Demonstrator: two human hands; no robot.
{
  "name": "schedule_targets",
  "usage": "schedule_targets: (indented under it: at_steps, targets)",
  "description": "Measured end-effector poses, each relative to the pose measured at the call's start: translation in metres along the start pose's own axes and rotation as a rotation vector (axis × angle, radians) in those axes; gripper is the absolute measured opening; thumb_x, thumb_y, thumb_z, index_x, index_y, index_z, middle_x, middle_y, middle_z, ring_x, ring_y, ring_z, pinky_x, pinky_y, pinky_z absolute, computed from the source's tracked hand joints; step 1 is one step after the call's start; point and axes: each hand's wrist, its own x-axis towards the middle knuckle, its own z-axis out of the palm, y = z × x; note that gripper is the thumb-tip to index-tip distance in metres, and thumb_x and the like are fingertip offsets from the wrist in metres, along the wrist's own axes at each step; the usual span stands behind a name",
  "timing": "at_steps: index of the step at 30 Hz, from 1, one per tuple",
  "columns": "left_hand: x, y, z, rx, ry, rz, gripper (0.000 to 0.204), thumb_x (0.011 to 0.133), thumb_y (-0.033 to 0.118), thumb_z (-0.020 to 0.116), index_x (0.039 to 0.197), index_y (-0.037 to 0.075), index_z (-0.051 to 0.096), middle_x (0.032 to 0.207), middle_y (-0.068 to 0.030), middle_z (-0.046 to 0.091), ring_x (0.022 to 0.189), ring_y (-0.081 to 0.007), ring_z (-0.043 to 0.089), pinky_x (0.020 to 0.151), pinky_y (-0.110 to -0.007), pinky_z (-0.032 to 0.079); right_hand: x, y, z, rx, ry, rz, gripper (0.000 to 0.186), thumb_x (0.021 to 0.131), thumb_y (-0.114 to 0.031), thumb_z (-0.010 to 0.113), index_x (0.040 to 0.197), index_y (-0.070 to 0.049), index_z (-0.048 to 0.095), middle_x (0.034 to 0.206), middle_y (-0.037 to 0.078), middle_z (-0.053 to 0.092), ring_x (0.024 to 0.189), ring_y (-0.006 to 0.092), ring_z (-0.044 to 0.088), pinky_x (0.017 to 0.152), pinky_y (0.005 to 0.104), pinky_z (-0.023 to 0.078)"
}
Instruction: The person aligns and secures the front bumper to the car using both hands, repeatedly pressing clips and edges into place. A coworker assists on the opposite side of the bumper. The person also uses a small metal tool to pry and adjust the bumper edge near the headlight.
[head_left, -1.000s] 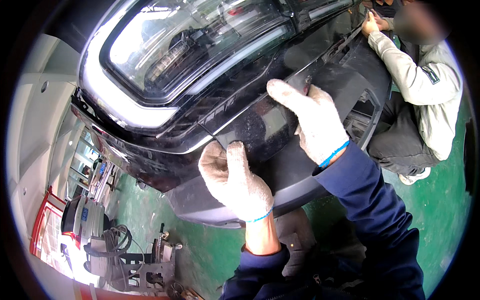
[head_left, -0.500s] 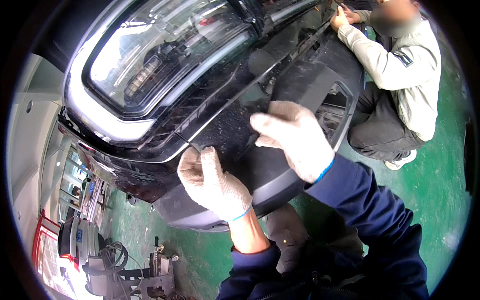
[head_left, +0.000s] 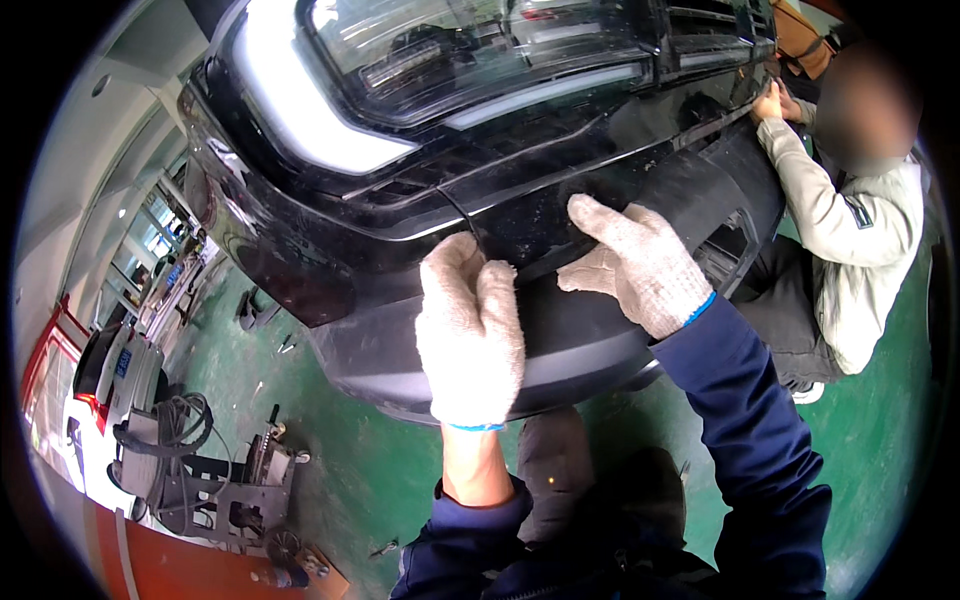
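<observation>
Reaching with both gloved hands toward the black bumper [head_left: 590, 330], spread across the middle of the view beneath the glossy black body [head_left: 300, 235] of a car. Placing the left hand [head_left: 470, 340] upright at the lower end of a thin seam [head_left: 460, 205], bending its fingers [head_left: 447, 265] near the thumb and leaving just a narrow gap at the tips; cannot tell, from this angle, of any grip on an edge there. Holding the right hand [head_left: 650, 265] farther to the right, in front of a dark glossy panel [head_left: 545, 215], parting its fingers widely and pointing them leftward, with nothing visible between them; cannot tell of any contact with the panel. Wearing off-white knit gloves [head_left: 465, 370] with blue hems, above navy sleeves [head_left: 740, 410]. Facing, beyond both hands, a curved white strip [head_left: 290, 95] beside dark glass [head_left: 400, 60]. Working near a co-worker in a pale jacket [head_left: 860, 205], low down at the right, with two bare hands [head_left: 775, 103] at the car's far edge. Looking down on a green floor [head_left: 340, 390], past a cart [head_left: 225, 510] with coiled cables at lower left, close to a white car [head_left: 110, 385].
</observation>
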Motion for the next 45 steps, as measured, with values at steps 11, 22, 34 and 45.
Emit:
schedule_targets:
  at_steps: [11,22,34,45]
  targets:
    - [0.000,0.001,0.042,-0.070,0.303,-0.078,0.026,0.097,0.019,0.070,0.106,0.000,0.056,0.086,-0.0018,0.053,0.077,-0.0102,0.045,0.071,-0.026,0.044,0.016,0.023,0.015,0.435,-0.100,-0.100,0.039,0.097,-0.030,0.070,0.129,-0.008,0.061,0.120,0.006,0.069,0.109,0.0216,0.066,0.093,0.0442,0.053]
    - [-0.002,0.011,0.059,-0.739,0.432,-0.237,0.023,0.096,0.003,0.067,0.116,0.000,0.056,0.097,-0.0022,0.059,0.087,-0.0075,0.053,0.082,-0.021,0.044,0.013,0.025,0.011,0.509,-0.199,-0.072,0.031,0.099,-0.024,0.068,0.124,-0.005,0.061,0.115,0.007,0.068,0.109,0.0234,0.066,0.097,0.0490,0.053]
    - [-0.007,0.005,0.048,-0.547,0.317,-0.322,0.027,0.096,0.003,0.066,0.120,0.001,0.054,0.095,0.0007,0.054,0.083,-0.0058,0.049,0.080,-0.020,0.042,-0.002,0.014,0.009,0.310,-0.059,-0.023,0.032,0.100,-0.017,0.063,0.126,0.001,0.058,0.111,0.007,0.064,0.100,0.0191,0.064,0.095,0.0402,0.055]
    - [-0.007,-0.002,0.037,-0.468,0.223,-0.246,0.027,0.095,0.001,0.064,0.120,-0.002,0.052,0.103,-0.0051,0.057,0.088,-0.0080,0.051,0.082,-0.023,0.044,0.019,-0.045,-0.006,-1.410,0.081,-1.350,0.033,0.078,-0.009,0.077,0.109,-0.003,0.070,0.111,0.012,0.067,0.108,0.0332,0.065,0.102,0.0467,0.049]
